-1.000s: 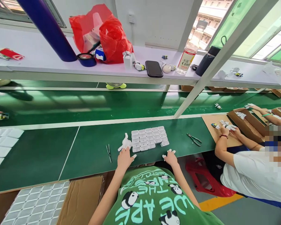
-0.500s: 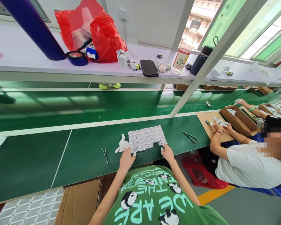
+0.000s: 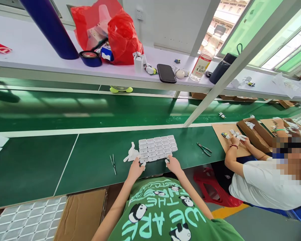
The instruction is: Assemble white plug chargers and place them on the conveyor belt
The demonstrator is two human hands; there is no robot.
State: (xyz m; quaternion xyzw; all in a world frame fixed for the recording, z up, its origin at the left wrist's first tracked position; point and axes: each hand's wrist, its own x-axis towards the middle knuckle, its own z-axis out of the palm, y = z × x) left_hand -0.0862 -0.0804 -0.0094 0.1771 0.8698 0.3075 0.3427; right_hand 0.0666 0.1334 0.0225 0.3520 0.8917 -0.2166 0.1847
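Both hands now sit at the near side of the block of small white cases, which lies on the green bench top a little back from its near edge, about midway along the stretch in view.

A second ago the right hand lay on the bare mat short of the block, and one case stuck out from the block's right near corner. That straggler is no longer out of line. The right hand has moved in and to the left, and its white-capped fingertips touch the near row. They are held close together, and whether they pinch a case is too small to tell.

The left hand has hardly shifted. Its fingers are spread and hold nothing, with the tips at the left near corner, just beside a crumpled white scrap.

By my reading, the block is now one squared-off rectangle, bracketed at its near edge by the two hands.

Tweezers lie to the left of the scrap, apart from it. Pliers lie to the right of the block, well apart. Further right, a co-worker's hand works over a cardboard sheet.
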